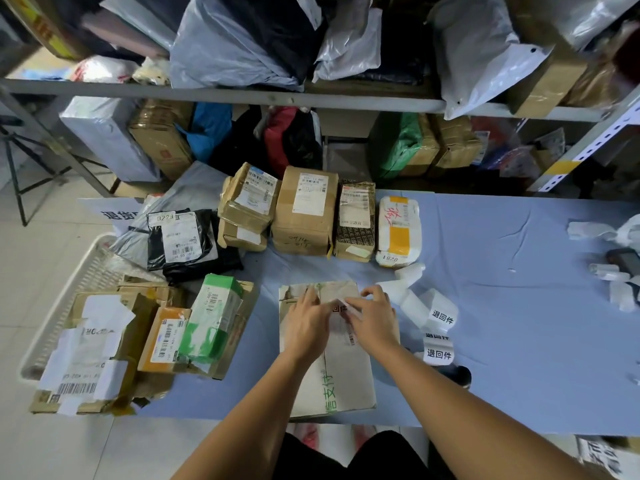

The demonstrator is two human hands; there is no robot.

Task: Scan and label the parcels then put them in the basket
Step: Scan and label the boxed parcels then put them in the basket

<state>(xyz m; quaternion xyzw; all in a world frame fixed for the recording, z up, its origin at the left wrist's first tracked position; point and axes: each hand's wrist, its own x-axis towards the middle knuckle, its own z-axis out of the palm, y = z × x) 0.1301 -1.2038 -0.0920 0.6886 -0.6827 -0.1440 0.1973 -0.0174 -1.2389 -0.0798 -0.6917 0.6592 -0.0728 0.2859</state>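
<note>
A flat cardboard parcel [346, 375] with green print lies on the blue table in front of me. Both hands are on its top. My left hand [306, 318] lies on the box with fingers spread flat. My right hand [374, 315] pinches a white label [337, 308] with black characters, held just over the box between the two hands. A strip of the same labels [440, 327] curls on the table to the right. The white slatted basket [69, 296] stands at the left table edge, holding several parcels.
A row of parcels [304, 213] stands at the back of the blue table [519, 306], with a black bag parcel [183, 240] to its left. A dark handheld device [623, 261] and paper scraps lie at the far right. Metal shelves [311, 98] stuffed with bags rise behind.
</note>
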